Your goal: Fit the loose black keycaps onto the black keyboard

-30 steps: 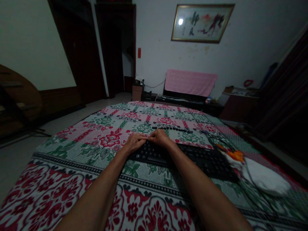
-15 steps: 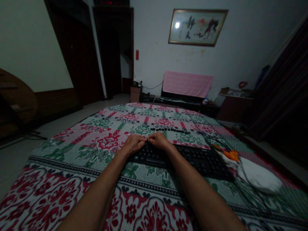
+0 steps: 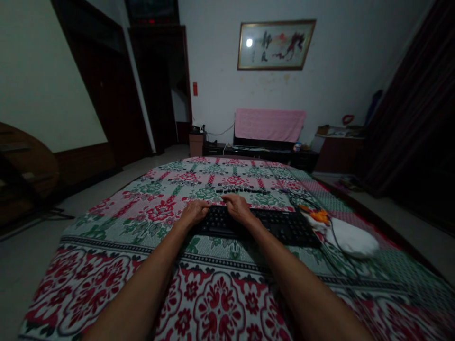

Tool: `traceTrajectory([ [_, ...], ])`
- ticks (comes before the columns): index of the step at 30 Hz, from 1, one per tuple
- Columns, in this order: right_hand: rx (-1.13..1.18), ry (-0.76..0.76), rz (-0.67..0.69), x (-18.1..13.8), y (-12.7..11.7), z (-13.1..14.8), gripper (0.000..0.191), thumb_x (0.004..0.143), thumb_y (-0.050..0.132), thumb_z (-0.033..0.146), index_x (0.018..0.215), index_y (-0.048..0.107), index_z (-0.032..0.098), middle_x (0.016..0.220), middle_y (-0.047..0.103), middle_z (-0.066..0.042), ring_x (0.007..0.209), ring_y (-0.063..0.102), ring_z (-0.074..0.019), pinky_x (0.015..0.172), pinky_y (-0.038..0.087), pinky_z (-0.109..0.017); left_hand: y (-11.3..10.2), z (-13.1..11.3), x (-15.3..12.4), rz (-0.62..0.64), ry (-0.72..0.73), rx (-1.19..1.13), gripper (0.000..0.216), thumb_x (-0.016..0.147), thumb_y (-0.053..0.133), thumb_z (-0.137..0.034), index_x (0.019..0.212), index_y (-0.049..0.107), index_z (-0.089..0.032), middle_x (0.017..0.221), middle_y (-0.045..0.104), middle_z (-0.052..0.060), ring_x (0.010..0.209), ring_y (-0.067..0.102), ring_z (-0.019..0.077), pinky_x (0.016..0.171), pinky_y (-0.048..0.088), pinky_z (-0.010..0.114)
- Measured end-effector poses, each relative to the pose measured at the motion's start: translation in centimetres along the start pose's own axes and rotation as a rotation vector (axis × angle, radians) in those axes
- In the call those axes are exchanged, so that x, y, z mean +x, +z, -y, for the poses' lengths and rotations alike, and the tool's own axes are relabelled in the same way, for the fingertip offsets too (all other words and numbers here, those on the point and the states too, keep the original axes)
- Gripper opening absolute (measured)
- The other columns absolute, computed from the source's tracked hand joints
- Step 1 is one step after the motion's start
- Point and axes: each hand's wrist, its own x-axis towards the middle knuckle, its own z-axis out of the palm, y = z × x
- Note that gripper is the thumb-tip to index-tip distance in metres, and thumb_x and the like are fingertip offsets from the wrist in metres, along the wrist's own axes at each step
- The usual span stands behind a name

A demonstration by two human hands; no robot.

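A black computer keyboard [image 3: 284, 227] lies flat on a patterned cloth in front of me. My left hand [image 3: 195, 211] is closed at the keyboard's left end, its fingers along the far left corner. My right hand [image 3: 237, 208] is over the left part of the keys, near the back edge, thumb and fingers bent together toward the left. Whether something small sits between those fingertips is too dark to make out. Beyond the keyboard, a row of several loose black keycaps [image 3: 243, 191] lies on the cloth.
The flowered cloth [image 3: 220, 293] covers the broad surface. To the right are an orange item [image 3: 319, 216], a white bundle [image 3: 355, 239] and dark cables [image 3: 334, 260]. A pink towel [image 3: 270, 125] hangs over a dark object at the far wall.
My right hand has drawn slightly apart from the left, its fingertips now nearer the keycap row. My left hand stays at the keyboard's left end. The view has shifted a little.
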Motion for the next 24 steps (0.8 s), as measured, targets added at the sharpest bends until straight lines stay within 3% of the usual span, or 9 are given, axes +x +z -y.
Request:
traceTrajectory([
  [5, -0.04, 0.08, -0.056, -3.9, -2.5, -2.2, 0.035, 0.075, 0.038, 0.008, 0.099, 0.063, 0.014, 0.098, 0.064, -0.007, 0.094, 0.055, -0.0146, 0.087, 0.038, -0.024, -0.1, -0.4, 0.2, 0.052, -0.013, 0.102, 0.033, 0.074, 0.041, -0.023, 0.094, 0.066, -0.026, 0.1, 0.065, 0.002, 0.096, 0.055, 0.0175, 0.085, 0.04, 0.027],
  [11, 0.026, 0.133, -0.209, -7.5, -2.9, -3.3, 0.036, 0.072, 0.038, 0.005, 0.097, 0.063, 0.014, 0.095, 0.063, -0.006, 0.091, 0.055, -0.0143, 0.087, 0.038, -0.023, -0.6, -1.3, 0.0, 0.07, -0.043, 0.149, 0.036, 0.072, 0.041, -0.021, 0.099, 0.065, -0.026, 0.101, 0.065, 0.002, 0.098, 0.056, 0.018, 0.086, 0.04, 0.027],
  [24, 0.093, 0.065, -0.32, -7.8, -2.4, -4.0, 0.034, 0.07, 0.04, 0.004, 0.091, 0.064, 0.015, 0.083, 0.063, -0.006, 0.08, 0.056, -0.0151, 0.08, 0.042, -0.025, -2.0, -2.5, 0.7, 0.246, -0.039, 0.324, 0.046, 0.069, 0.039, -0.012, 0.108, 0.06, -0.025, 0.108, 0.062, 0.0, 0.1, 0.054, 0.0139, 0.089, 0.037, 0.021],
])
